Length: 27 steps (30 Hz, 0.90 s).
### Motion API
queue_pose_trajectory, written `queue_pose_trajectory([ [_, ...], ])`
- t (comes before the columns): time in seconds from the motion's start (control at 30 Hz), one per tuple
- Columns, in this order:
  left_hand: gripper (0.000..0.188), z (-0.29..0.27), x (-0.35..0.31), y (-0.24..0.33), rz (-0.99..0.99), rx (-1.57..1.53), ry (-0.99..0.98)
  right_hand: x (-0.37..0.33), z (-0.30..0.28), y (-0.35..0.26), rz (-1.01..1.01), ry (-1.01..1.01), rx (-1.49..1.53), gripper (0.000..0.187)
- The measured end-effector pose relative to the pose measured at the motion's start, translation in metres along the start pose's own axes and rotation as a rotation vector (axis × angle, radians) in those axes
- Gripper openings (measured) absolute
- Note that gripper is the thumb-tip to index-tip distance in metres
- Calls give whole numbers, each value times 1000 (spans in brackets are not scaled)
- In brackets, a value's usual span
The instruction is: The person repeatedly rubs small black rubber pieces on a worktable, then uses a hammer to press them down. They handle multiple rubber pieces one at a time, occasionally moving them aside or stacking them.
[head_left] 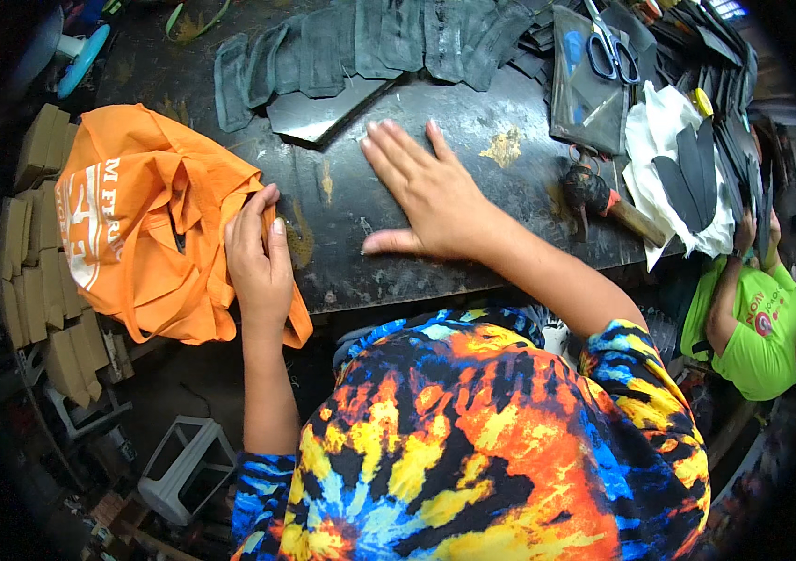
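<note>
My left hand [260, 266] lies against the right side of an orange cloth bag [150, 215] with white print, which slumps over the table's left edge. Its fingers are stretched out and touch the fabric. Over the dark table [370, 266], my right hand [426, 196] is held palm down, fingers spread and nothing in it. Beyond its fingertips is a flat, shiny plate [332, 110] with an angled end. Behind that, a row of dark, flat pieces [389, 42] overlaps across the back of the table.
A hammer [636, 222] lies at the right near white sheeting [641, 140] bearing black strips [693, 178]. Blue-handled scissors [611, 58] rest on a dark pouch [590, 126]. Cardboard boxes [47, 252] and a white stool [188, 467] stand left. A person in green [749, 318] works at right.
</note>
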<state>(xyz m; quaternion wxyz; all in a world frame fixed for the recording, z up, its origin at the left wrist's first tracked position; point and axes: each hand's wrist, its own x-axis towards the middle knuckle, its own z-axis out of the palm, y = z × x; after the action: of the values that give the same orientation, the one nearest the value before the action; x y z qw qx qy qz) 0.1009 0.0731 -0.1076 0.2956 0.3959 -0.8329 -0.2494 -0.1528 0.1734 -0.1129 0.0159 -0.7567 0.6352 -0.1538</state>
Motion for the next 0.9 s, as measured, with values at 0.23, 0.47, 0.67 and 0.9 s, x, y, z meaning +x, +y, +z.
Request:
queue_pose_trajectory([
  [0.23,35,1,-1,-1,-10,-34,19,-58,-71,-14,-108,-565,485,99],
  [0.47,35,1,-1,-2,-9,-95,34,0,-14,-8,5,-137,9,113],
  [0.67,34,1,-1,-3,9,-60,29,-57,-41,-35,-116,-315,177,114],
  [0.9,34,1,-1,-2,-5,-57,17,-10,-15,-38,-145,-168,79,108],
])
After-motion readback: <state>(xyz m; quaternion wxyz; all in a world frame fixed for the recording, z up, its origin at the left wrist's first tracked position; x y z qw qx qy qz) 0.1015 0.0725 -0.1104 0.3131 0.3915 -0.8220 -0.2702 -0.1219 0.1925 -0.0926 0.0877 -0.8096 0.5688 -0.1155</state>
